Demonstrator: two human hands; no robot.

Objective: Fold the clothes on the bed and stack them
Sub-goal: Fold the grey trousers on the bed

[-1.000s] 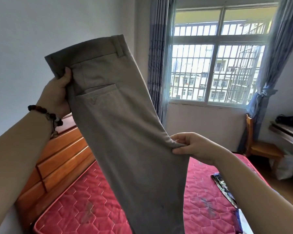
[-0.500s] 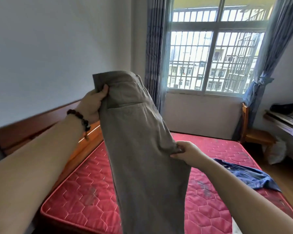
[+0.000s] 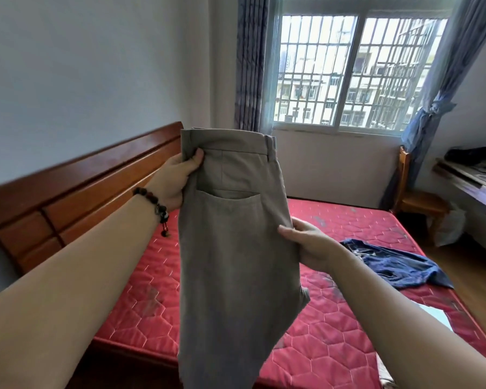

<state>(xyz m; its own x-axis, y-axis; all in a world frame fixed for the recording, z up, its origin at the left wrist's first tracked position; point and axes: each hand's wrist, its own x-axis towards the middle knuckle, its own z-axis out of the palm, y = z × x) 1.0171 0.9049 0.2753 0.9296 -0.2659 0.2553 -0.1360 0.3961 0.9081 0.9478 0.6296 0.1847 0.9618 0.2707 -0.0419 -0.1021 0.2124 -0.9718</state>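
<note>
We're holding the grey trousers (image 3: 236, 248) up in the air over the near side of the red mattress (image 3: 334, 346), waistband on top, legs hanging straight down out of view. Left hand (image 3: 177, 181) is pinching the left end of the waistband, thumb in front. Right hand (image 3: 312, 245) is gripping the right edge of the fabric lower down. A blue garment (image 3: 396, 265) is lying crumpled on the mattress, right of the trousers, not touching them.
</note>
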